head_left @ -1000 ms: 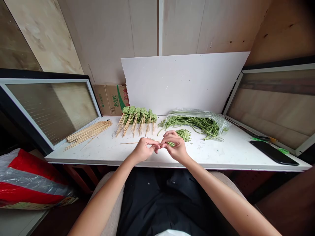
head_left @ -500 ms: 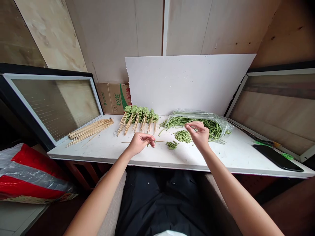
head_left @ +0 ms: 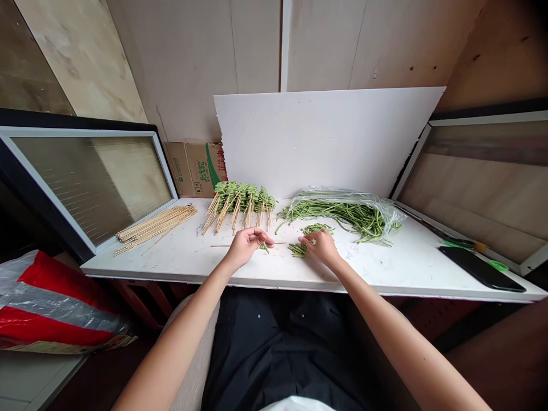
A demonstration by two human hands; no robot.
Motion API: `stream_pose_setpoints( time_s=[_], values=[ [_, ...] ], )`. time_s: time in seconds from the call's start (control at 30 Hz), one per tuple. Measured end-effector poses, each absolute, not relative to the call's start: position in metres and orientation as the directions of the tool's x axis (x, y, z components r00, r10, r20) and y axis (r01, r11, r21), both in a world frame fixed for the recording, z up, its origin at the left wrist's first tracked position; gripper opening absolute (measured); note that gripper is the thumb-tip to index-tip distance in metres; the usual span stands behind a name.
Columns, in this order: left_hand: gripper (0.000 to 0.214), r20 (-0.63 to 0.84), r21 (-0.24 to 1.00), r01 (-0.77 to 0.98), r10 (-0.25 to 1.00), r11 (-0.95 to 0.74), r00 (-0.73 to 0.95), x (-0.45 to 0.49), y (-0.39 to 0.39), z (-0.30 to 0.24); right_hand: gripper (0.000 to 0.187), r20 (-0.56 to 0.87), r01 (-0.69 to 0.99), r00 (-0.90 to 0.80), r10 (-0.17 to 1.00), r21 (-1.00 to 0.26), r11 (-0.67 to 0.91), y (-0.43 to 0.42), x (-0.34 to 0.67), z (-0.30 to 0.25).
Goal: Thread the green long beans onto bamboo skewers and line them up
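Note:
My left hand (head_left: 248, 245) is curled above the front of the table, with cut pieces of green bean (head_left: 264, 247) poking out below its fingertips. A thin bamboo skewer (head_left: 220, 246) runs sideways behind that hand; whether the fingers touch it I cannot tell. My right hand (head_left: 321, 247) is lowered to a small stack of cut bean pieces (head_left: 297, 250), its thumb and fingers closed at the stack's right end with a bit of green between them. Just behind it, partly covered by the hand, lies a looser heap of short bean pieces (head_left: 317, 227).
Several skewers threaded with beans (head_left: 243, 197) are piled at the back. Bare bamboo skewers (head_left: 158, 225) lie at the left, and long beans (head_left: 351, 214) in a clear plastic bag at the right. A black phone (head_left: 482, 267) rests near the right edge. A white board (head_left: 329, 142) stands behind.
My right hand has come down and to the left, from above the bean heap to the small stack. My left hand stays nearly in place, with bean pieces now showing more below its fingers.

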State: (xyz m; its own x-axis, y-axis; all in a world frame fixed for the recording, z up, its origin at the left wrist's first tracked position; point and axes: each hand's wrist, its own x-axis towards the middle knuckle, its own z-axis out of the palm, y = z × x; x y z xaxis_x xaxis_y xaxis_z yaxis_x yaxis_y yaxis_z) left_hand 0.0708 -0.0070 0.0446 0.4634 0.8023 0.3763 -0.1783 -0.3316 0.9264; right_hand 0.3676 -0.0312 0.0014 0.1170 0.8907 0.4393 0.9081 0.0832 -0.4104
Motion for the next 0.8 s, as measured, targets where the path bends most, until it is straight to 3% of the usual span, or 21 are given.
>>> stream_pose_setpoints(
  time_s=[0.2, 0.3, 0.43, 0.63, 0.8],
  values=[
    [0.028, 0.44, 0.898, -0.168, 0.82, -0.407, 0.366, 0.073, -0.007, 0.045, 0.052, 0.576, 0.747, 0.073, 0.814, -0.572, 0.339, -0.049, 0.342, 0.034],
    [0.033, 0.426, 0.904, -0.204, 0.827, -0.376, 0.366, 0.075, -0.01, 0.045, 0.045, 0.589, 0.618, -0.09, 0.803, -0.599, 0.508, -0.066, 0.319, 0.049],
    [0.042, 0.421, 0.906, -0.213, 0.83, -0.366, 0.366, 0.078, -0.016, 0.048, 0.038, 0.674, 0.54, -0.258, 0.692, -0.493, 0.682, -0.084, 0.292, 0.057],
    [0.051, 0.387, 0.918, -0.236, 0.852, -0.319, 0.352, 0.082, -0.023, 0.052, 0.015, 0.815, 0.559, -0.229, 0.532, -0.337, 0.757, -0.09, 0.28, 0.061],
    [0.054, 0.366, 0.92, -0.271, 0.871, -0.284, 0.328, 0.083, -0.024, 0.052, 0.011, 0.858, 0.584, -0.216, 0.467, -0.269, 0.766, -0.088, 0.283, 0.062]
  ],
)
